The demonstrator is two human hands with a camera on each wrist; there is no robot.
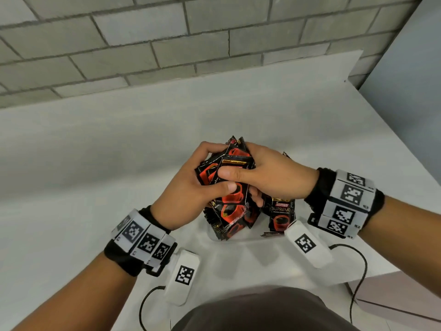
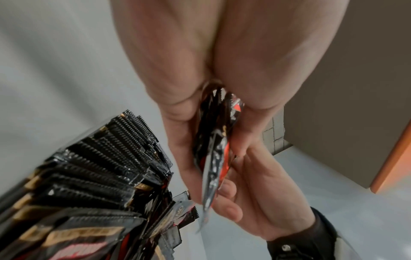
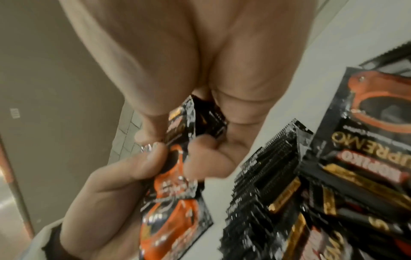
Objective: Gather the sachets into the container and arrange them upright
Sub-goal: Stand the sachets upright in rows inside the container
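Observation:
Both hands meet over the white table [image 1: 95, 163] and hold one bundle of black-and-red coffee sachets [image 1: 235, 168]. My left hand [image 1: 186, 194] grips it from the left, thumb across the front. My right hand [image 1: 269, 177] grips it from the right. The left wrist view shows the bundle [image 2: 213, 158] edge-on between my left hand [image 2: 177, 140] and my right hand [image 2: 255, 193]. Just below the hands, a row of sachets [image 1: 229, 223] stands on edge, packed close together [image 2: 89, 176] [image 3: 266, 193]. Its clear container is barely visible. One sachet [image 1: 281, 215] leans at the right, face showing [image 3: 367, 123].
A grey brick wall [image 1: 167, 44] runs behind the table. The table's right edge [image 1: 405, 163] slants toward me, with floor beyond it. Black cables [image 1: 360, 271] hang from both wrist units near the table's front edge.

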